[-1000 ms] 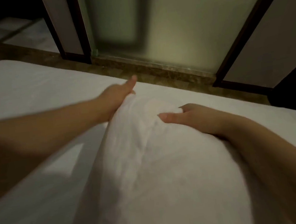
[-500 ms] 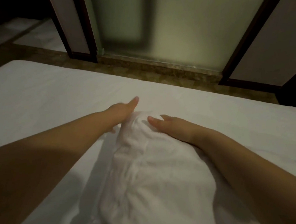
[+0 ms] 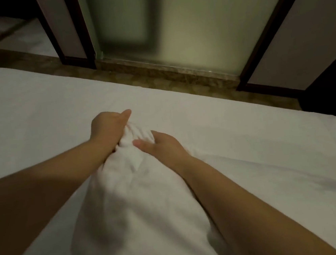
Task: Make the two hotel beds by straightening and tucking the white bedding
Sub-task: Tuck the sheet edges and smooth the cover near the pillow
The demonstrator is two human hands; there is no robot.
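While left hand (image 3: pixel 107 129) and right hand (image 3: pixel 162 146) clutch it, one duvet (image 3: pixel 132 195) bunches.

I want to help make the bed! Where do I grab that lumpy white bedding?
Grab the bedding at its far end, where it bunches into a narrow neck a hand can close round. Come from both sides, as the left hand and right hand do; nearer, it is too wide to grip.

Fingers of left hand (image 3: pixel 109 127) are lying hidden inside bunched bedding (image 3: pixel 133 178); bed (image 3: pixel 37 112) is running beyond both side edges.
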